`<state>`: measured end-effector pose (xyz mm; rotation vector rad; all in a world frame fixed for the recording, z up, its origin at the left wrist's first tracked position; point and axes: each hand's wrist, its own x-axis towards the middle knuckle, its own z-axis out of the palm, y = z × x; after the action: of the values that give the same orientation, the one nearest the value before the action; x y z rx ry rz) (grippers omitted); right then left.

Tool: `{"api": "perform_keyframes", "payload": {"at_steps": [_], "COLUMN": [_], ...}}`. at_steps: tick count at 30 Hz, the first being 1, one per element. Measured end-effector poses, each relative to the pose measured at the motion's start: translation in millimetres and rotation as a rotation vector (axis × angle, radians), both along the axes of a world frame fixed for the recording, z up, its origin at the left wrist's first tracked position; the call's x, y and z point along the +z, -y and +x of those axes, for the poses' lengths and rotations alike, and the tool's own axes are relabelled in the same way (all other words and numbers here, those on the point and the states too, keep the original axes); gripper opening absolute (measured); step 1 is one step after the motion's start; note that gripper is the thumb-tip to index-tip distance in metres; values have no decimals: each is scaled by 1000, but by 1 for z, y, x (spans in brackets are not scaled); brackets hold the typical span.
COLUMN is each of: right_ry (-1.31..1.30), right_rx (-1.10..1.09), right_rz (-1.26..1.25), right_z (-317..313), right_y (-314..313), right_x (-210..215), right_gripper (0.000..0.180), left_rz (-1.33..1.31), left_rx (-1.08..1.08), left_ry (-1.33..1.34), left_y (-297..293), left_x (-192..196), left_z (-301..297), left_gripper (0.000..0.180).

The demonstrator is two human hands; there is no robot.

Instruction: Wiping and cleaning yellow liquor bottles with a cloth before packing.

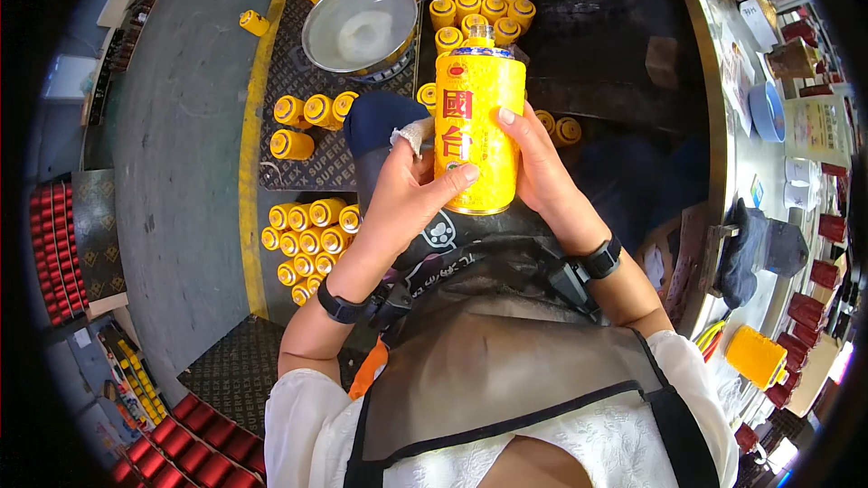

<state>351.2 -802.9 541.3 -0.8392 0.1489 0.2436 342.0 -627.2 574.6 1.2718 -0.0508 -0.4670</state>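
A yellow bottle with red characters and an open, clear glass neck stands upright between my hands, above my lap. My left hand grips its lower left side, the thumb laid across the front. A pale cloth wrap covers one of that hand's fingers. My right hand closes on the bottle's right side, thumb against the label. The fingers behind the bottle are hidden. Past its top stand several more yellow bottles in a group.
A metal pot of cloudy liquid stands ahead on the left. More yellow bottles sit in groups on dark boards left of my legs. A long table with a blue bowl runs along the right. Red bottles lie at lower left.
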Motion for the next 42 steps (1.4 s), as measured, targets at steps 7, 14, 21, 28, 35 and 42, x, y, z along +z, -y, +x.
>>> {"api": "perform_keyframes", "payload": {"at_steps": [7,14,21,28,35,42], "right_ry": [-8,-13,-17,-35,-44,-121], "right_rx": [-70,-48,-50,-48,-36,-75], "right_rz": [-26,4,14,-23,12,19], "right_z": [-1,-2,-5,-8,-7,-10], "right_y": [-6,-6,-4,1,4,5], "right_x": [3,-2,-3,1,-6,-7], "right_gripper": [63,58,59,59,55,47], "left_rz": [33,27,12,41,74,70], "left_rx": [21,15,15,-13,-9,-21], "left_ry": [7,-47,3,21,49,35], "left_y": [-2,-3,-2,-1,0,0], "left_x": [-6,-3,-5,-8,-8,-2], "left_z": [-1,-4,-6,-10,-15,-18], "left_gripper": [62,60,62,65,65,62]}}
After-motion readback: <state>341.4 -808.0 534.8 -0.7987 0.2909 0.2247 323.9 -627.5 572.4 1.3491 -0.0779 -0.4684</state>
